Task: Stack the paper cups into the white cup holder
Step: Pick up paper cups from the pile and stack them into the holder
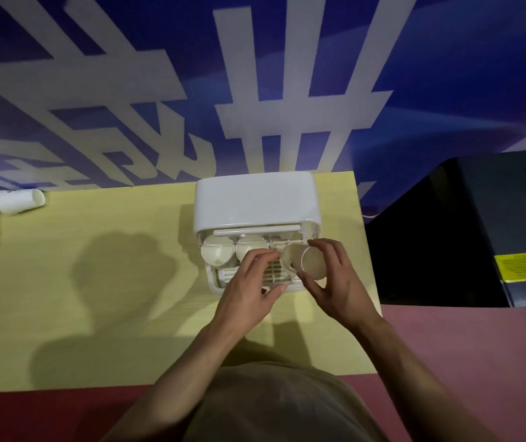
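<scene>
Cup (307,260) tipped sideways in right hand (335,287), fingers wrapped round it, mouth aimed at holder (255,199) slot w/ grid; left hand (249,287) loose, steadying tray front.

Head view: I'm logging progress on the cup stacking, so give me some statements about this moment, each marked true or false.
1. The right hand holds a paper cup lying on its side over the white cup holder. True.
2. The holder's rack is empty. False: two cups already sit in its left part.
3. The left hand grips a second cup. False: it holds no cup; its fingers rest on the rack grid.
4. More cups remain at the table's far left edge. True.
5. The holder stands on a red table. False: the table is yellow.
</scene>
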The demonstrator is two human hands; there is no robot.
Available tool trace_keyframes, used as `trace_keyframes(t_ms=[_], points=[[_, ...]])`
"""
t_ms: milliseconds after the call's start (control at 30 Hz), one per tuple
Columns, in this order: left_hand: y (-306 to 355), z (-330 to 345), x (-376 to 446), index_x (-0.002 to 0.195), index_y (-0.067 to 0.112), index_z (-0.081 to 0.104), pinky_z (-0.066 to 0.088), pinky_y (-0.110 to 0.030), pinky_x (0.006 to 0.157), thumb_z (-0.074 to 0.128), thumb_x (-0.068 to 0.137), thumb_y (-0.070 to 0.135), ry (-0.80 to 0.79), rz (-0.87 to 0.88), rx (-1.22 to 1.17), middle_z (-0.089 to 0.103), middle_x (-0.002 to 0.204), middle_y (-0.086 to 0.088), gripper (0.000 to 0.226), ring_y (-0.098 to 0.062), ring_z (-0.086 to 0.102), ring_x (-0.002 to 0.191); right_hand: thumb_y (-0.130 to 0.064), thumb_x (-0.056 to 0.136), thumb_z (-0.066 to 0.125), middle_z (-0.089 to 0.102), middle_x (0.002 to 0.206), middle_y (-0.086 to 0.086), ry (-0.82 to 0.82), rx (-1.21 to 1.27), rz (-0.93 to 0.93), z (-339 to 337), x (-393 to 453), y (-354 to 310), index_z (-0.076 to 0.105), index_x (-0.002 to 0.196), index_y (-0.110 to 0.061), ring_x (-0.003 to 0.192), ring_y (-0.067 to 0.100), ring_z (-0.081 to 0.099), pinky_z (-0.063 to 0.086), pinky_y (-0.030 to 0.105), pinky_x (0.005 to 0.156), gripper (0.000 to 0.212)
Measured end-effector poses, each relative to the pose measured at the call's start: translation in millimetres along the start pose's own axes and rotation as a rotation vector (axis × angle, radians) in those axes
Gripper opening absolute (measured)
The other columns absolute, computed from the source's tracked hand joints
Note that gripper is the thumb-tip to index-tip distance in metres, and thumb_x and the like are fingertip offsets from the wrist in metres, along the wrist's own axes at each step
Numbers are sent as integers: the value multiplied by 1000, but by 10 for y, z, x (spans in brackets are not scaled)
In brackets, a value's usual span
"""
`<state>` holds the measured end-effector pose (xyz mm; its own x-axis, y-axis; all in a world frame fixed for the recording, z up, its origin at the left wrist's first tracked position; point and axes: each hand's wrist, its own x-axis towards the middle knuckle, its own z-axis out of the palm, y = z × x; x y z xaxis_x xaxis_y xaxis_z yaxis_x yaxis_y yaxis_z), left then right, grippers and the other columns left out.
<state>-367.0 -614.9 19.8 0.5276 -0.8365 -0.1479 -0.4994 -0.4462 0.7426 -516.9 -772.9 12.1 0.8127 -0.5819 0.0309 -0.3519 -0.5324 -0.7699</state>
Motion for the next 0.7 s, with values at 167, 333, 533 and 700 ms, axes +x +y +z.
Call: trace_keyframes(t_ms=[167, 333, 533, 700], points=[[-65, -78, -176, 141, 29, 51, 55, -20, 87, 73, 92, 38, 30, -33, -67, 41, 138, 22, 55, -1, 56, 122, -39, 96, 70, 47, 143, -1, -23, -152, -23, 213, 51, 52, 47, 145, -22, 124, 21, 54, 58, 37, 87, 57], [-128, -194, -293, 137, 31, 54, 56, -21, 76, 75, 91, 37, 69, -77, -123, 42, 137, 24, 52, 2, 56, 119, -40, 93, 73, 48, 146, 4, -92, -229, 24, 422, 172, 203, 49, 147, -20, 127, 29, 53, 58, 48, 91, 62], [-230, -330, -380, 134, 29, 56, 57, -24, 75, 78, 89, 30, 108, -91, -123, 46, 135, 20, 50, 2, 57, 116, -35, 87, 81, 51, 146, 7, -169, -179, 131, 583, 255, 267, 52, 145, -19, 123, 35, 55, 53, 51, 99, 66], [-278, -425, -462, 134, 32, 57, 54, -18, 71, 79, 89, 28, 106, -98, -146, 46, 134, 23, 50, 1, 57, 116, -35, 86, 82, 52, 142, 8, -175, -143, 150, 604, 282, 264, 52, 144, -17, 120, 33, 57, 53, 50, 99, 68]])
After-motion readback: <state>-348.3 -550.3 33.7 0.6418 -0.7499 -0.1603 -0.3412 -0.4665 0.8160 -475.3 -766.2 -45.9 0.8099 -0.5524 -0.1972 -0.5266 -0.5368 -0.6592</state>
